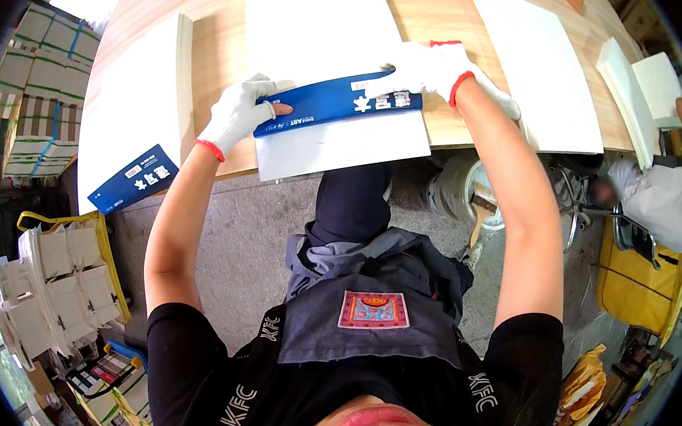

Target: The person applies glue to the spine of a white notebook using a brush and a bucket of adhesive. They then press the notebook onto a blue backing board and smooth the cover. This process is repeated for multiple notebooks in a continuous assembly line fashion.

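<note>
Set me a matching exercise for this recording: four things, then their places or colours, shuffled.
1. left hand
2. right hand
3. loose blue strip
4. apron patch

A. on the left-hand paper stack
B. mostly red
C. at the left end of the other blue strip
D. over that strip's right part

Pairs: 1-C, 2-D, 3-A, 4-B

Long blue printed paper strip (321, 115), laid across white paper sheets (346, 151); white-gloved, red-cuffed left hand (239, 110) gripping its left end, matching right hand (420, 71) over its right part. Support: pale wood-grain table (216, 51).
</note>
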The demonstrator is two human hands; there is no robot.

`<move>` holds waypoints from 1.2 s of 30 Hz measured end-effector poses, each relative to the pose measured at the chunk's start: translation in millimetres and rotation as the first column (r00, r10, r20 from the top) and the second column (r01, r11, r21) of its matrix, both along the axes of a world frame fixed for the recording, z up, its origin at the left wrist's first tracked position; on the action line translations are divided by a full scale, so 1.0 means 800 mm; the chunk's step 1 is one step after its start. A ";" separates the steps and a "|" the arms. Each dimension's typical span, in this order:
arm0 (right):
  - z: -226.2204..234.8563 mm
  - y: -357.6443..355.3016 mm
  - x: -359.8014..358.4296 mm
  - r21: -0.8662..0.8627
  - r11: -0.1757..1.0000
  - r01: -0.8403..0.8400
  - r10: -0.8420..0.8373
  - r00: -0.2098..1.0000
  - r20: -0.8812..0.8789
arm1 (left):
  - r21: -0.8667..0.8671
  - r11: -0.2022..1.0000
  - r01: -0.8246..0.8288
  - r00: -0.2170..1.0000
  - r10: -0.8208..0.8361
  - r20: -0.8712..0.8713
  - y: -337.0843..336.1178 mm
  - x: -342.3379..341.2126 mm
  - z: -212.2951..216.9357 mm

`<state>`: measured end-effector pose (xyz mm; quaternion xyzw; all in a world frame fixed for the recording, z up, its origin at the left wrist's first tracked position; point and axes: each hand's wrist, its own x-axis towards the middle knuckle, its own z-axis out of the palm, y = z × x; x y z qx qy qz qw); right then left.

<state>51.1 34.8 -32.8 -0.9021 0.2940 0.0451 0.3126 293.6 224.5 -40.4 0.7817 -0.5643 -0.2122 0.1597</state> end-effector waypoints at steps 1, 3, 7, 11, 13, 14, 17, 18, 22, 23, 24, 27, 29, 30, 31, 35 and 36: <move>-0.010 -0.003 -0.003 -0.074 0.997 0.006 -0.006 1.000 0.007 | 0.007 1.000 -0.001 1.000 0.001 -0.016 -0.001 0.000 0.000; -0.038 -0.009 -0.004 -0.218 0.976 0.019 -0.014 1.000 0.024 | 0.061 0.998 -0.004 1.000 0.005 -0.014 -0.006 0.004 -0.003; -0.043 0.012 -0.009 -0.290 0.953 0.091 -0.062 0.992 0.109 | 0.157 0.988 0.007 1.000 -0.010 0.019 -0.010 0.000 0.008; -0.040 0.019 -0.012 -0.302 0.947 0.108 -0.072 0.989 0.130 | 0.213 0.973 0.095 0.984 -0.123 0.127 -0.017 -0.001 0.012; -0.041 0.020 -0.011 -0.310 0.945 0.106 -0.077 0.992 0.105 | 0.208 0.945 0.253 0.928 -0.298 0.223 -0.031 0.012 0.008; -0.045 0.018 -0.012 -0.312 0.944 0.105 -0.080 0.993 0.090 | 0.330 0.907 0.262 0.922 -0.336 0.194 -0.046 -0.014 0.044; -0.034 0.023 -0.014 -0.282 0.951 0.123 -0.100 0.990 0.096 | 0.538 0.608 0.583 0.590 -0.773 0.234 -0.095 -0.037 0.064; -0.033 0.024 -0.016 -0.254 0.957 0.139 -0.118 0.988 0.098 | 0.649 0.531 0.545 0.542 -0.814 0.210 -0.109 -0.063 0.075; -0.024 0.042 -0.031 -0.367 0.909 0.197 -0.112 0.964 0.241 | 0.683 0.420 0.598 0.470 -0.874 0.126 -0.134 -0.071 0.055; -0.013 0.047 -0.045 -0.403 0.887 0.225 -0.117 0.954 0.275 | 0.673 0.432 0.601 0.463 -0.874 0.148 -0.138 -0.072 0.054; 0.000 0.046 -0.064 -0.398 0.864 0.309 -0.132 0.901 0.412 | 0.673 0.456 0.583 0.477 -0.862 0.171 -0.132 -0.068 0.057; 0.000 0.033 -0.149 -0.816 0.499 0.291 -0.105 0.955 0.276 | 0.680 0.450 0.579 0.462 -0.868 0.181 -0.136 -0.070 0.054; -0.035 0.020 -0.162 -0.722 0.609 0.330 -0.308 0.936 0.168 | 0.705 0.423 0.569 0.426 -0.885 0.188 -0.139 -0.072 0.059; -0.051 0.011 -0.160 -0.673 0.650 0.352 -0.394 0.914 0.098 | 0.686 0.422 0.592 0.404 -0.892 0.201 -0.135 -0.067 0.056; -0.051 0.022 -0.147 -0.518 0.699 0.493 -0.403 0.870 0.284 | 0.679 0.412 0.608 0.408 -0.895 0.179 -0.130 -0.068 0.068; -0.029 0.064 -0.089 -0.705 0.706 0.065 0.298 0.876 0.379 | 0.578 0.375 0.725 0.310 -0.927 0.214 -0.135 -0.044 0.060; -0.025 0.065 -0.080 -0.682 0.731 -0.023 0.313 0.900 0.304 | 0.554 0.418 0.720 0.352 -0.908 0.227 -0.129 -0.036 0.050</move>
